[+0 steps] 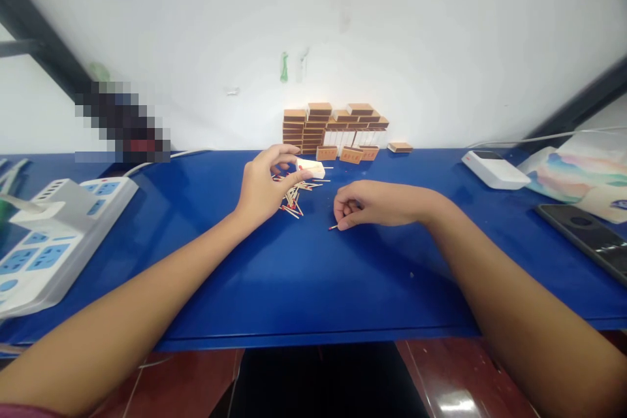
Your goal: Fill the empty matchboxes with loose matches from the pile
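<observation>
My left hand (267,179) is closed on a small white matchbox tray (313,168), held between thumb and fingers above the table. Loose matches (294,201) with red heads lie in a jumbled heap just below that hand. To the right, my right hand (365,204) hangs low over the tabletop, its fingers curled. A single match (334,228) is pinched at its fingertips, dark head pointing left. Behind both hands, stacked matchboxes (304,130) with brown sides stand against the wall, and several orange-faced boxes (351,155) stand on edge before them.
One matchbox (400,147) lies apart to the right of the stack. A white device (494,170), a plastic bag (578,166) and a phone (582,235) sit at the right. On the left is a white power strip (73,235) with cables. The blue table (313,300) ends near my lap.
</observation>
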Tool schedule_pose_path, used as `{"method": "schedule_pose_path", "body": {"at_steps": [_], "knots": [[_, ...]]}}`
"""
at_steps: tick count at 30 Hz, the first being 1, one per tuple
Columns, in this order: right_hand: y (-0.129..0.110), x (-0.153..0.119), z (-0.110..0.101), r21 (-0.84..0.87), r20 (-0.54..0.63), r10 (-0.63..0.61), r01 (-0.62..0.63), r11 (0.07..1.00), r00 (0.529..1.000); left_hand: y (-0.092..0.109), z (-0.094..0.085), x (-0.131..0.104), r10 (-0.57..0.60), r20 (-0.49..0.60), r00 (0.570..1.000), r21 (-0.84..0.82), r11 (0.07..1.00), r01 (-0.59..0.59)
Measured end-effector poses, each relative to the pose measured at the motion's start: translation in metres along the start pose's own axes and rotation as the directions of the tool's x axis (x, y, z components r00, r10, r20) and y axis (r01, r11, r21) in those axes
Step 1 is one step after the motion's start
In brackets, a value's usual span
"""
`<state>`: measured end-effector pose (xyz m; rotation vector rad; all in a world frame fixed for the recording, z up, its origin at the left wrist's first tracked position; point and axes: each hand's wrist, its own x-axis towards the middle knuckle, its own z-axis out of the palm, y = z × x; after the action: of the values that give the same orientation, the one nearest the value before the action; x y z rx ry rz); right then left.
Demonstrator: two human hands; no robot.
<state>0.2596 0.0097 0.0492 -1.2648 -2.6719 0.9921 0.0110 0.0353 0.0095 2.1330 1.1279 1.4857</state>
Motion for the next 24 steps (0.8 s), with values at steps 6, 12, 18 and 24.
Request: {"method": "schedule_pose_path", "body": {"at_steps": [6, 12, 18, 24], "knots": [[-0.003, 0.002, -0.005, 0.078, -0.421, -0.054, 0.095, 0.992, 0.905, -0.003, 0.003, -0.005, 0.027, 0.174, 0.984, -0.02, 1.0, -0.024], [-0.009, 0.011, 0.005, 0.091, -0.577, -0.084, 0.166, 0.982, 0.813, 0.013, 0.005, -0.011, 0.014, 0.17, 0.985, -0.131, 0.991, 0.009], [-0.002, 0.01, 0.0, 0.062, -0.718, -0.049, 0.134, 0.989, 0.695, 0.009, 0.002, -0.004, -0.056, 0.032, 0.998, -0.122, 0.991, 0.06], [0.01, 0.029, 0.022, -0.133, -0.625, -0.105, 0.027, 0.991, 0.773, -0.007, -0.001, 0.004, -0.094, -0.069, 0.993, -0.081, 0.993, 0.088]]}}
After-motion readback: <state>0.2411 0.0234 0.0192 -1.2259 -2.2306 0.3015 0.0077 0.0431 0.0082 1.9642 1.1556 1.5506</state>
